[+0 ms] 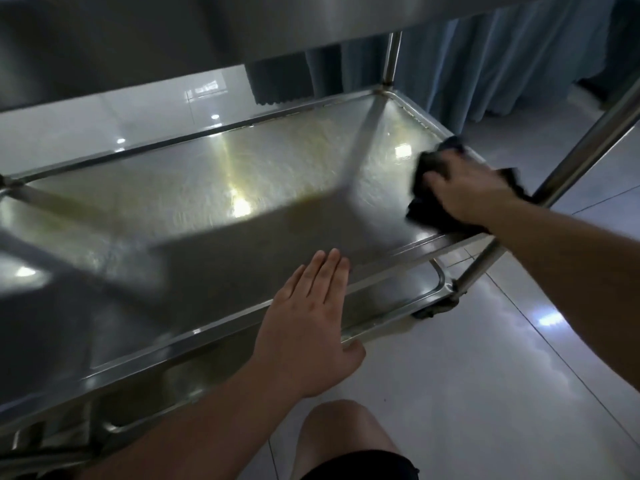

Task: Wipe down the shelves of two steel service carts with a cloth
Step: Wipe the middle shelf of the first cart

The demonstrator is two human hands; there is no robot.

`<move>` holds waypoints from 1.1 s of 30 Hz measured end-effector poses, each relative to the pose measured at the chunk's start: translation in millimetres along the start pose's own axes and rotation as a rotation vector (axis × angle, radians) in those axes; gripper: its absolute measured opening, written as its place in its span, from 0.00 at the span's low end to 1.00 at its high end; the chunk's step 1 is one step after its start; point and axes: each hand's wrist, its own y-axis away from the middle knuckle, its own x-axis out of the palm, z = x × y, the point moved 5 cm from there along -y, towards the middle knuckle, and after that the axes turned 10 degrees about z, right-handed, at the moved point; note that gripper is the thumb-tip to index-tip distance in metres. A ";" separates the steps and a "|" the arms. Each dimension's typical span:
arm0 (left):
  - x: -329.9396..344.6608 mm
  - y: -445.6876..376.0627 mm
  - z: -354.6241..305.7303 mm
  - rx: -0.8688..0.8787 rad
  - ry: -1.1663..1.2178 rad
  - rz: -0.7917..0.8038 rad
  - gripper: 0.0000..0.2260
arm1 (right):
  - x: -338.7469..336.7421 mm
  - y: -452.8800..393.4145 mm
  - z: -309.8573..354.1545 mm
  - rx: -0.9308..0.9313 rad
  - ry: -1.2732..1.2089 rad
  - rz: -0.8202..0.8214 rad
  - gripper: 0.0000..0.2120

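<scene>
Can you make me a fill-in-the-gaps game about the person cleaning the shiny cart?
1. The right hand presses a crumpled cloth whose colour is ____.
2. The left hand lies on the shiny steel cart shelf with its fingers ____.
3. The cloth sits near the shelf's ____ end, by the slanted steel tube.
4. Beyond the cart hangs a pleated ____ in grey-blue.

Missing words: black; straight; right; curtain
</scene>
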 end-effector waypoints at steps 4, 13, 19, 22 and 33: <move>0.8 -0.2 -3.7 -0.014 0.007 -0.014 0.48 | 6.1 -8.3 -22.4 0.388 -0.072 -0.050 0.36; -18.4 1.7 2.2 0.036 0.150 -0.024 0.44 | 58.1 47.8 187.2 -0.435 -0.021 0.164 0.31; -43.3 47.6 66.0 -0.088 0.370 -0.120 0.22 | 49.1 24.6 137.0 -0.183 -0.085 0.060 0.27; -47.5 95.8 137.1 -0.361 0.260 -0.199 0.21 | 43.2 11.9 106.4 0.163 -0.138 -0.009 0.35; -27.2 206.9 267.8 -0.981 0.195 -0.118 0.26 | 118.0 120.0 342.4 -0.717 0.094 0.234 0.34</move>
